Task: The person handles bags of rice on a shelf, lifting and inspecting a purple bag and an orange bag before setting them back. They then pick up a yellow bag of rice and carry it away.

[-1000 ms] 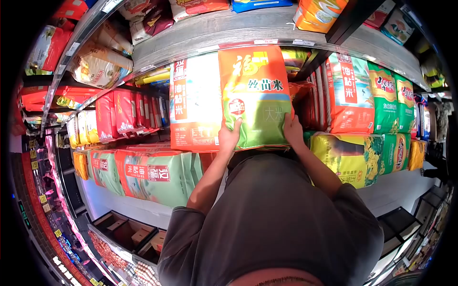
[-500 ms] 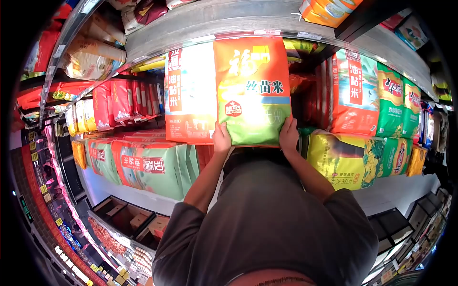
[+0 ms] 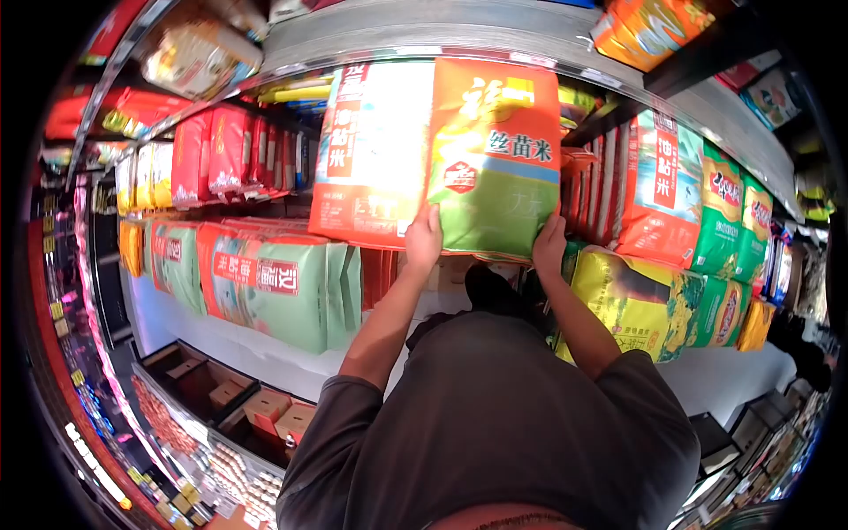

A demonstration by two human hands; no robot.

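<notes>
Between my hands is an orange and green bag of rice (image 3: 496,159), upright, its printed front facing me. My left hand (image 3: 425,237) grips its lower left edge, fingers partly hidden behind the bag. At the lower right edge, my right hand (image 3: 549,240) is closed on the same bag. A white and red bag of rice (image 3: 375,150) stands directly to the left, touching or slightly overlapped by the one I hold. Its lower right corner is close to my left hand.
A grey shelf (image 3: 397,34) with a clear front edge runs above. Pale green rice bags (image 3: 300,287) lie lower left; a yellow bag (image 3: 627,305) lies lower right. More red and green bags (image 3: 720,208) stand at right. Wooden-looking bins (image 3: 221,389) are behind at lower left.
The view has shifted and tilted a little, so the held bag appears further right and slightly higher. Both hands keep their hold on its lower edges.
</notes>
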